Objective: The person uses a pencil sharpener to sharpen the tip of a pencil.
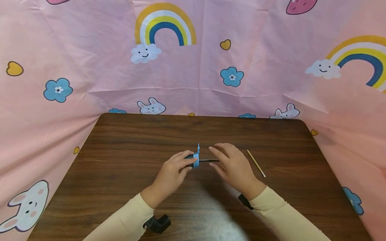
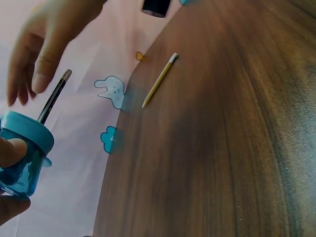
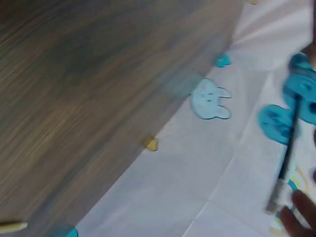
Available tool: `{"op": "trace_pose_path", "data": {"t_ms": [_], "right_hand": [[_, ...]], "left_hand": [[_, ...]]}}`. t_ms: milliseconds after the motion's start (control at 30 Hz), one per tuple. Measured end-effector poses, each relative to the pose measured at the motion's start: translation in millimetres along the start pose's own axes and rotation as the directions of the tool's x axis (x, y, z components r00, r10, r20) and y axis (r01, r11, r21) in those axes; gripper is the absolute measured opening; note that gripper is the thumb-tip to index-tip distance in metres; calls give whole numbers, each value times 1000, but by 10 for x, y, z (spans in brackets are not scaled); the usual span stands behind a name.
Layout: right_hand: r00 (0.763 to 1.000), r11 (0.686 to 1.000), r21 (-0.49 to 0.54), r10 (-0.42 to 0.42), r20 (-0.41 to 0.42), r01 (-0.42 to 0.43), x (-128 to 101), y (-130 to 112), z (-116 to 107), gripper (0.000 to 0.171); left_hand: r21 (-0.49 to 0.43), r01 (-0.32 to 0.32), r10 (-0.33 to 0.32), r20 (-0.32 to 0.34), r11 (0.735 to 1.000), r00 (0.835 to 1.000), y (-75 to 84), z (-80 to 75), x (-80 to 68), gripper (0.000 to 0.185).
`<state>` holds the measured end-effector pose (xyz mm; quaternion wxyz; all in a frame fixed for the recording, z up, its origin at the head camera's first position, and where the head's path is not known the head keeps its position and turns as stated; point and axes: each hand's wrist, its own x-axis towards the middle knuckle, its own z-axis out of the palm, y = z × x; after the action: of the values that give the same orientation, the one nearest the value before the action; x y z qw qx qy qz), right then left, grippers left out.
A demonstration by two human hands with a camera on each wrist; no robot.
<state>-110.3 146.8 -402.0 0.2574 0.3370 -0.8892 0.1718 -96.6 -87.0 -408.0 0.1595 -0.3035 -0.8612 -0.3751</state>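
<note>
Sharpener (image 1: pixel 196 160) — a blue pot — is sitting gripped in the left hand (image 1: pixel 173 170) at table (image 1: pixel 126 150) centre, a dark pencil (image 1: pixel 208 160) poking from it; the right hand (image 1: pixel 233 164) is hovering just right, fingers relaxed — yellow pencil (image 1: pixel 256 163) lying farther right.

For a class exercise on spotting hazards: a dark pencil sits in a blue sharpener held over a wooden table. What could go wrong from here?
1. The right hand is open near the dark pencil and does not grip it, so it might slip out of the blue plastic sharpener.
2. The left hand alone holds the sharpener, which could twist.
3. A sleeve might knock the yellow wooden pencil off the brown wooden table.
</note>
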Motion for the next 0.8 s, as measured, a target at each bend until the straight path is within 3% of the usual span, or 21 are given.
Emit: {"op": "trace_pose_path", "data": {"t_ms": [133, 300, 433, 600, 667, 800], "right_hand": [[968, 978, -124, -188, -167, 169, -48, 49, 93, 29], [933, 957, -174, -270, -239, 233, -84, 76, 185, 27], [936, 958, -149, -272, -222, 243, -96, 76, 219, 29], [955, 972, -72, -234, -182, 225, -86, 47, 213, 13], [967, 981, -31, -196, -163, 194, -77, 24, 209, 20], [994, 991, 104, -72, -83, 80, -52, -24, 185, 18]], "left_hand": [[-27, 43, -42, 13, 999, 999, 18, -24, 22, 36], [-69, 88, -86, 32, 994, 996, 51, -55, 48, 36], [-54, 65, -63, 40, 996, 997, 56, -69, 51, 36], [22, -62, 61, 33, 998, 998, 1, -57, 24, 36], [39, -109, 108, 31, 993, 994, -29, -49, 11, 35], [58, -167, 165, 37, 984, 986, -61, -49, -4, 35]]}}
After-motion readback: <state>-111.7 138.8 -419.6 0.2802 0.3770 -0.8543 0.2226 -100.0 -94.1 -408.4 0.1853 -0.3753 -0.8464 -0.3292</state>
